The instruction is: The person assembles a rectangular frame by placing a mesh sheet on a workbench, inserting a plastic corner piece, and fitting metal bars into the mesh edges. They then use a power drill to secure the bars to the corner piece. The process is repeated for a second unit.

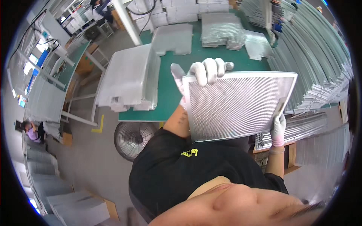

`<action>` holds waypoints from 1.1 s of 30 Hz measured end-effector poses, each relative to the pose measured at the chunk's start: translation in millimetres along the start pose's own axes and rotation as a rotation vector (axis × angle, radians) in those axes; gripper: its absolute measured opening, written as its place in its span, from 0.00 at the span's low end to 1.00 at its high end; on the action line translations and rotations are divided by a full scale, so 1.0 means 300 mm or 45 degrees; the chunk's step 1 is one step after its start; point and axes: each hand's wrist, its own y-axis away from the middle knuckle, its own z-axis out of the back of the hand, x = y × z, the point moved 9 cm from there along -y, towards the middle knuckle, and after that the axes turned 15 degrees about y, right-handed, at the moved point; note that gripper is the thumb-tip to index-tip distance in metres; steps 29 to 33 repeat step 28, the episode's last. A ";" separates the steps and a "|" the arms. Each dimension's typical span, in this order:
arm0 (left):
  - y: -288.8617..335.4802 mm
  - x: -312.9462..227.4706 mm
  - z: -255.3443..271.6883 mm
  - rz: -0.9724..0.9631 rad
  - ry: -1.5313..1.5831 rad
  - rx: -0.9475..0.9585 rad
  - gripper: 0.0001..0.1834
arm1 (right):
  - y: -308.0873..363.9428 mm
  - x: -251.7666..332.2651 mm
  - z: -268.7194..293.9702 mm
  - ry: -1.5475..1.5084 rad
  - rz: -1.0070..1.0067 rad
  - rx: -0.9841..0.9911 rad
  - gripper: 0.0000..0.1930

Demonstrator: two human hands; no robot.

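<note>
A rectangular metal mesh panel [233,105] with a thin silvery frame is held up in front of my chest, slightly tilted. My left hand [209,71], in a white glove, curls its fingers over the panel's far edge near the left corner; its forearm passes behind the panel. Low on the right side, my right hand [278,130], gloved in white and pink, grips the frame beside a small light tab [279,106]. Part of that hand is hidden by the frame.
Beyond the panel is a green-topped table [169,81] with a tall stack of panels [126,75] at its left and more panel stacks [222,30] behind. Long metal strips [313,56] fill the right. A round floor fan [136,140] stands at the near left; other people [33,131] are farther off.
</note>
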 end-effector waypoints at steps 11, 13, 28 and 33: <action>0.467 -0.930 -0.108 1.456 -3.790 -1.657 0.42 | 0.013 1.050 0.655 0.393 0.575 -1.138 0.23; 0.519 -0.944 -0.095 1.482 -3.794 -1.639 0.45 | -0.120 1.244 0.787 1.562 0.781 -1.211 0.23; 0.330 -0.974 -0.095 2.219 -3.570 -1.202 0.45 | -0.537 1.438 0.679 1.534 0.615 -1.111 0.27; 0.330 -0.974 -0.095 2.219 -3.570 -1.202 0.45 | -0.537 1.438 0.679 1.534 0.615 -1.111 0.27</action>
